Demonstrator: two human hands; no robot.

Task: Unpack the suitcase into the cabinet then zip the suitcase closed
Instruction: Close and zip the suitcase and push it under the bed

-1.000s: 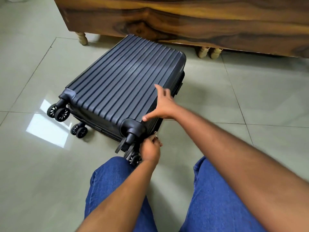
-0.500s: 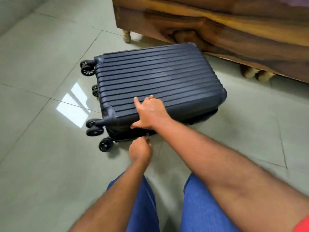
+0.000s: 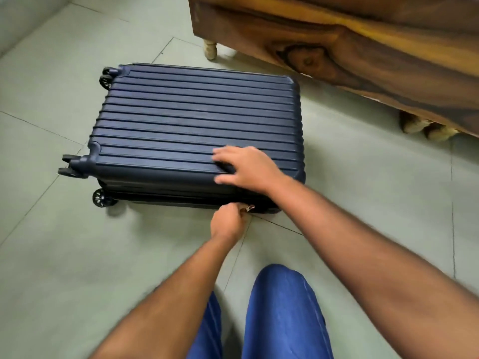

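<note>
Pinching the metal zipper pull (image 3: 249, 208), the left hand (image 3: 226, 224) works — right hand (image 3: 248, 168) spread flat on the ribbed hard-shell suitcase (image 3: 197, 120).

left hand (image 3: 227, 224): fingers curling, pinching zipper pull (image 3: 250, 208) at their tips | right hand (image 3: 248, 168): lying flat, fingers extending leftward, pressing suitcase (image 3: 197, 120) beneath them | both forearms reaching forward, bare

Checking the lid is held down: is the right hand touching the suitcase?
Touching. The head view shows the right hand lying flat on the suitcase lid's near edge, no gap.
</note>
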